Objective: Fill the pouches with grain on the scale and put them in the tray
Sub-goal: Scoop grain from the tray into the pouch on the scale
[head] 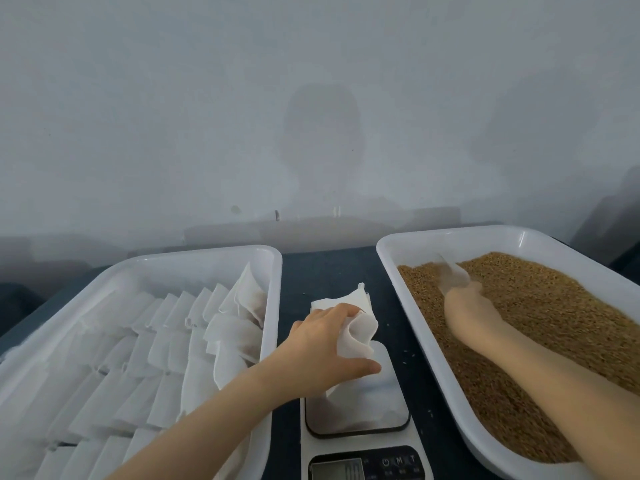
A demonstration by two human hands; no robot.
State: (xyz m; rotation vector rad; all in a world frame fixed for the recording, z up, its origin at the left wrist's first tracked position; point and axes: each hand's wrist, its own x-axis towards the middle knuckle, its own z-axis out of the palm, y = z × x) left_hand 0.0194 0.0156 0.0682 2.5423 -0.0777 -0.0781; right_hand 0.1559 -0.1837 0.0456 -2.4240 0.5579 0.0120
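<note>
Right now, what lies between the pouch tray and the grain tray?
The scale, on the dark tabletop, with the left hand holding a pouch on its platform; the head view shows it.

Light dim, flat, bluish; comes from behind wearer. Soft head-and-shoulders shadow on wall (322, 133) at 12 o'clock. Haze, low contrast overall. Right hand (464, 308), scoop (453, 271) motion-blurred at 3 o'clock. Pouch tray (272, 306), grain tray (401, 306) rims bowed by wide-angle distortion. Scale display (337, 469) at 6 o'clock illegible.
</note>
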